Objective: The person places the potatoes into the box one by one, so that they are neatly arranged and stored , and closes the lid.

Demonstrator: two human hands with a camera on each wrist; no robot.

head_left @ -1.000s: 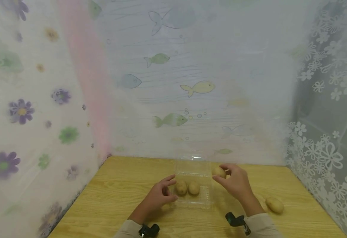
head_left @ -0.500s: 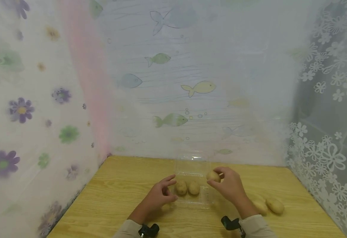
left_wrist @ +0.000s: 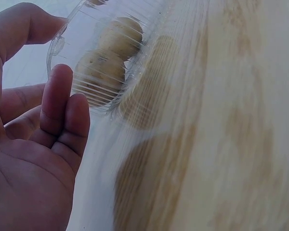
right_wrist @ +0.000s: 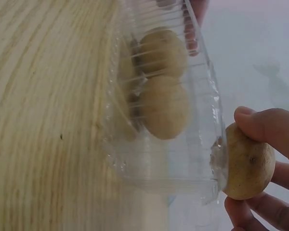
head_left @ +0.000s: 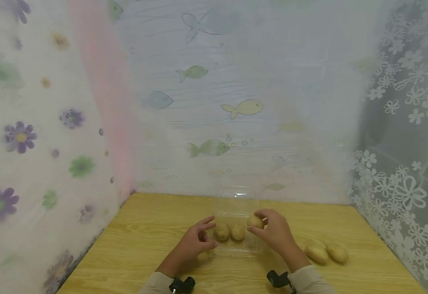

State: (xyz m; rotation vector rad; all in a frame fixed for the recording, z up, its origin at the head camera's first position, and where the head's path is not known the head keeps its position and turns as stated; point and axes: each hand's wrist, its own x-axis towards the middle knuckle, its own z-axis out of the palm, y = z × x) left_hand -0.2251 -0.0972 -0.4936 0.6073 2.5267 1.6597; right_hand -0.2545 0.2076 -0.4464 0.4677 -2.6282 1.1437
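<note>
A clear plastic clamshell box (head_left: 232, 250) stands on the table with its lid (head_left: 236, 202) raised at the back. Two potatoes (head_left: 222, 232) sit side by side in its left and middle part. My left hand (head_left: 194, 243) rests at the box's left side; in the left wrist view its thumb touches the rim and the other fingers bend loosely beside the wall. My right hand (head_left: 275, 229) holds a third potato (right_wrist: 245, 166) between thumb and fingers. That potato is at the box's right rim, outside the wall in the right wrist view.
Two more potatoes (head_left: 316, 254) lie on the wooden table (head_left: 155, 220) to the right of my right forearm. Patterned sheets hang behind the table (head_left: 291, 175) and along both sides. Each wrist carries a small black camera (head_left: 278, 279).
My right hand has moved left with its potato, from beside the box to its right rim. The two loose potatoes at right are now fully uncovered. My left hand keeps its place.
</note>
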